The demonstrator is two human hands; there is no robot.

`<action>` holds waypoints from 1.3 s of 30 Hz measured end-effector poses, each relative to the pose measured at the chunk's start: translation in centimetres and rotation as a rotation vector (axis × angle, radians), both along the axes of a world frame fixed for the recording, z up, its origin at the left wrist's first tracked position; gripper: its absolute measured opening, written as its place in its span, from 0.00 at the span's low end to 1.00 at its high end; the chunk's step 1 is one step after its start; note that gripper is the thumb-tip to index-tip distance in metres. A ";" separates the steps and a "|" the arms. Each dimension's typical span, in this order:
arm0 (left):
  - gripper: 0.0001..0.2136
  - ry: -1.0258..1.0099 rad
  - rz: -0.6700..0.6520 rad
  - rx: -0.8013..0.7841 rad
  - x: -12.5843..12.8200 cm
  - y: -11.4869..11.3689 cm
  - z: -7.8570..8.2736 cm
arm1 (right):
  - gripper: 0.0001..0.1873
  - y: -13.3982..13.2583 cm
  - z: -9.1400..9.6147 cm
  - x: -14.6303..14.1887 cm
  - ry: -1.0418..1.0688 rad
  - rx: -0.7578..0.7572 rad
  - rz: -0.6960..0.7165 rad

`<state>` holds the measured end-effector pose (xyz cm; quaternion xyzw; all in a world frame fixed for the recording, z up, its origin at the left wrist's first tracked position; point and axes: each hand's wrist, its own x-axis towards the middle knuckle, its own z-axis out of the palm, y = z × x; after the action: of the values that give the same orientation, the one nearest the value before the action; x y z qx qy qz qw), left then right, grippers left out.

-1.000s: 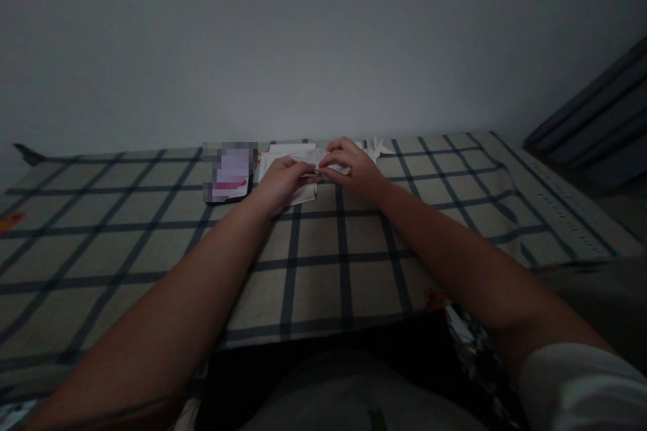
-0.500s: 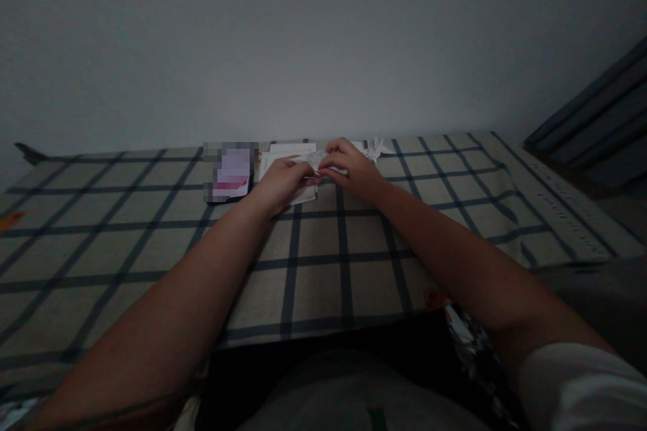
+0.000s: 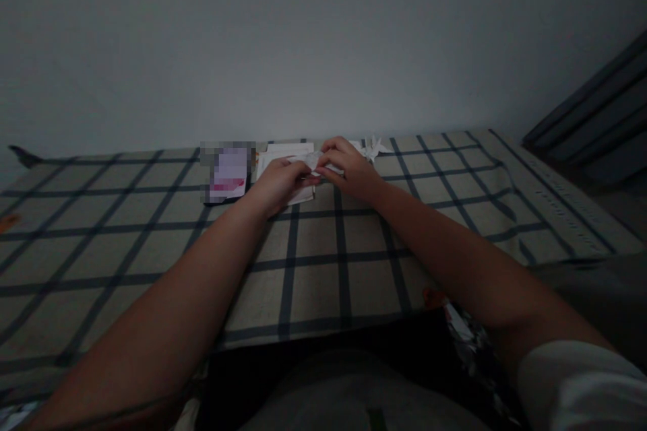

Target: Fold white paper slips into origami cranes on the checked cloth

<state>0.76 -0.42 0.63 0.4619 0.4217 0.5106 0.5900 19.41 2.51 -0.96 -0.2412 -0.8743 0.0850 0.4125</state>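
Pinching white paper (image 3: pixel 312 160) between my left grip (image 3: pixel 284 182) and right grip (image 3: pixel 352 168) over checked worktop (image 3: pixel 316 236), held close together, apparently for fine control. Phone-like device (image 3: pixel 230 172) left, presumably for viewing; white sheets (image 3: pixel 288 148) behind left grip; spiky white shape (image 3: pixel 375 147) beyond right grip.

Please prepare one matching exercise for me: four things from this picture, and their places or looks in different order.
1. Checked cloth
2. Device with lit screen
3. Central white piece
4. Spiky white piece

A. In the fingers of left hand and right hand
B. Pale with dark lines
C. Just beyond the right hand
D. Left of the left hand

Pairs: 1-B, 2-D, 3-A, 4-C
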 end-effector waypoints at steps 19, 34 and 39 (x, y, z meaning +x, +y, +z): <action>0.09 0.129 -0.082 -0.017 -0.2 -0.2 -0.2 | 0.11 0.0 0.4 0.0 0.078 -0.190 -0.089; 0.04 0.215 -0.109 0.035 -0.5 -0.1 -0.4 | 0.19 -0.1 0.3 -0.3 0.225 -0.441 -0.029; 0.05 0.151 -0.082 0.025 -0.2 -0.4 0.0 | 0.15 0.0 0.5 -0.5 0.283 -0.544 -0.028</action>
<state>0.55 -0.80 0.67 0.5233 0.4394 0.4546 0.5713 18.88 2.50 -0.44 -0.3406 -0.7499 0.3431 0.4516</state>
